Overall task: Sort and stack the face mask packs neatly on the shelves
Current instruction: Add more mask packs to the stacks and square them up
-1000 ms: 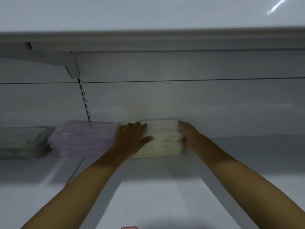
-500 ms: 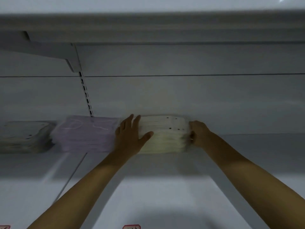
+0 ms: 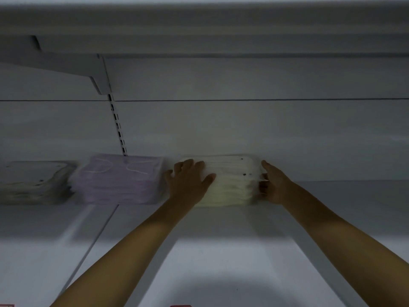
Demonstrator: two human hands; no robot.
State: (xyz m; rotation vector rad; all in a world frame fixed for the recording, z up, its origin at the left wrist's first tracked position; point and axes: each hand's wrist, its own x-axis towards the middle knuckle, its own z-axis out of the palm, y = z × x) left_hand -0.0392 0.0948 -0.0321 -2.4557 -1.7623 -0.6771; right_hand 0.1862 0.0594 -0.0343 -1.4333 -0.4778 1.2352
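A cream stack of face mask packs (image 3: 232, 185) lies on the white shelf (image 3: 221, 262) against the back panel. My left hand (image 3: 188, 182) rests flat on the stack's left part, fingers straight over the top and thumb spread across its front. My right hand (image 3: 274, 185) is at the stack's right end, thumb along the top corner and fingers curled against the side. Left of it, almost touching, sits a purple stack of mask packs (image 3: 119, 180). A grey-beige stack (image 3: 33, 182) lies further left.
The shelf above (image 3: 199, 23) overhangs close overhead, held by a bracket (image 3: 97, 76) on a slotted upright (image 3: 118, 129). Bare shelf surface extends right of the cream stack and toward me. Red price tags (image 3: 180, 305) peek at the front edge.
My right hand slid from the top of the cream stack to its right end. My left hand stayed on the stack's left part. The view shifted slightly.
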